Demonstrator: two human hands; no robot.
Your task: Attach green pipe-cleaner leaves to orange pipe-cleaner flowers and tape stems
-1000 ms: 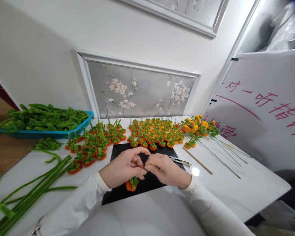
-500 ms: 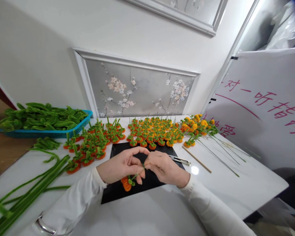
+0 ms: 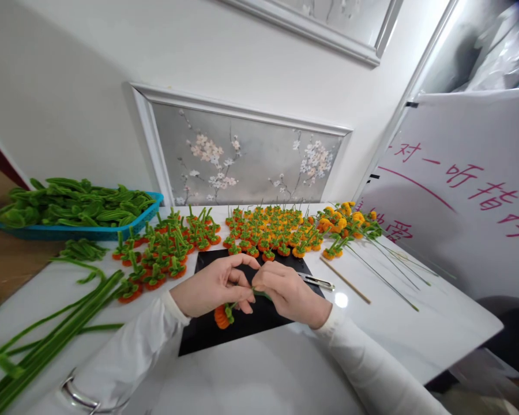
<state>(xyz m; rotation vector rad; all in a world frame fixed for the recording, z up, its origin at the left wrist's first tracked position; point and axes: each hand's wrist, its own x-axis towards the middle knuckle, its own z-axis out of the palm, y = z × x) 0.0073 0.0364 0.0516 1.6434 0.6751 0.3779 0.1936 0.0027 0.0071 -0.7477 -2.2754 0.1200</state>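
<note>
An orange fuzzy pumpkin (image 3: 221, 317) with green leaves hangs below my left hand (image 3: 218, 288), which pinches its thin green stem. My right hand (image 3: 285, 291) is closed in a pinch at the stem's other end, fingertips almost touching those of the left. A sliver of green shows under the right fingers; its kind is hidden. Both hands are above a black mat (image 3: 237, 334). Just right of my right hand lies a utility knife (image 3: 318, 281).
Behind the mat stand rows of small orange and yellow pumpkins (image 3: 268, 230). Orange ones with thick green stalks (image 3: 155, 271) stand left, near green pipe cleaners (image 3: 60, 328) and a blue basket (image 3: 112, 233) of green leaves. A wooden stick (image 3: 346, 279) and wired yellow pieces (image 3: 341, 222) lie right.
The pumpkin has turned and risen slightly as the fingers work at the stem. A bit of green now shows beneath my right fingers. Both hands stay over the mat.
</note>
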